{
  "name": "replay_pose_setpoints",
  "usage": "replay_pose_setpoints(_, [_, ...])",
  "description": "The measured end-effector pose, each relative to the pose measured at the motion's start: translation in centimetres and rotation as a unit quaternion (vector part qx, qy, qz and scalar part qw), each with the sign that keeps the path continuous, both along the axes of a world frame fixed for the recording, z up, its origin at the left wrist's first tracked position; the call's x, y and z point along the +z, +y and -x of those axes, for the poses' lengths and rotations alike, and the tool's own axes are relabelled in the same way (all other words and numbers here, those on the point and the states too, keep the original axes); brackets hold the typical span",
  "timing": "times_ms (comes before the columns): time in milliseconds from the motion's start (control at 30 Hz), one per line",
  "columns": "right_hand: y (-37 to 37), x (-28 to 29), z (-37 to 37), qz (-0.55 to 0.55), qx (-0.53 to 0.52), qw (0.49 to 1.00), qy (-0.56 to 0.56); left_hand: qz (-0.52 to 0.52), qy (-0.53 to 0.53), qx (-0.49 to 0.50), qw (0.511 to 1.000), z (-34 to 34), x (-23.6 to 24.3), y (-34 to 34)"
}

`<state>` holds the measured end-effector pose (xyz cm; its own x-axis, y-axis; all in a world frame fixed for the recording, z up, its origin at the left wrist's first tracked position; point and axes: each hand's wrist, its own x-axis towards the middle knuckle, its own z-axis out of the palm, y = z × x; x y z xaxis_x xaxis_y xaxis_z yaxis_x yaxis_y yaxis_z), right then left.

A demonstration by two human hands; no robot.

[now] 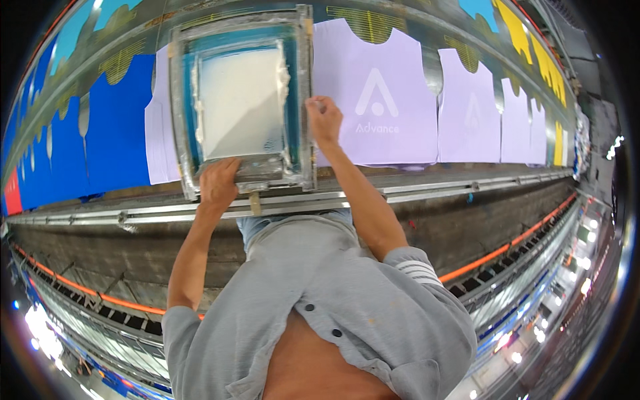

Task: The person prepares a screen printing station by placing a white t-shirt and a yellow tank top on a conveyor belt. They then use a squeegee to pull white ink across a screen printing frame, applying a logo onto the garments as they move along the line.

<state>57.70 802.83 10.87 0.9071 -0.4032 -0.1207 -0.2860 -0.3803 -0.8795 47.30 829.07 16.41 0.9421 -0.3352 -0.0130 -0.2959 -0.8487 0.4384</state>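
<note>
A screen-printing frame (309, 60) with a blue-green border lies over a lilac shirt panel (159, 123) on the long table in front of me. Pale ink (240, 93) covers the middle of its mesh, and a shadow falls across it. My left hand (219, 185) is closed over the near edge of the frame, towards its left corner. At the frame's right side, my right hand (325, 121) is curled against the edge, its fingertips partly hidden. Just right of that hand lies a lilac shirt panel (400, 73) bearing a white printed emblem.
Further lilac panels (463, 113) continue to the right, one with a fainter print. Blue panels (120, 133) lie to the left. Yellow pieces (513, 30) and light-blue pieces (67, 40) are on the far side. A metal rail (427, 192) runs along the table's near edge.
</note>
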Motion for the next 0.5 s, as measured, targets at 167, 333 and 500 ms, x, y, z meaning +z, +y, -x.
replay_pose_setpoints(167, [6.0, -0.5, 0.3, -0.046, -0.019, 0.999, -0.001, -0.014, -0.006, -0.013, 1.000, -1.0, -0.1, 6.0])
replay_pose_setpoints(333, [5.7, -2.6, 0.2, -0.026, -0.016, 1.000, 0.000, -0.043, 0.040, -0.011, 0.998, -1.4, 0.1, 5.8])
replay_pose_setpoints(500, [5.5, -2.8, -0.3, 0.042, -0.002, 0.999, -0.023, -0.058, 0.063, -0.020, 0.996, -2.0, -0.4, 5.7])
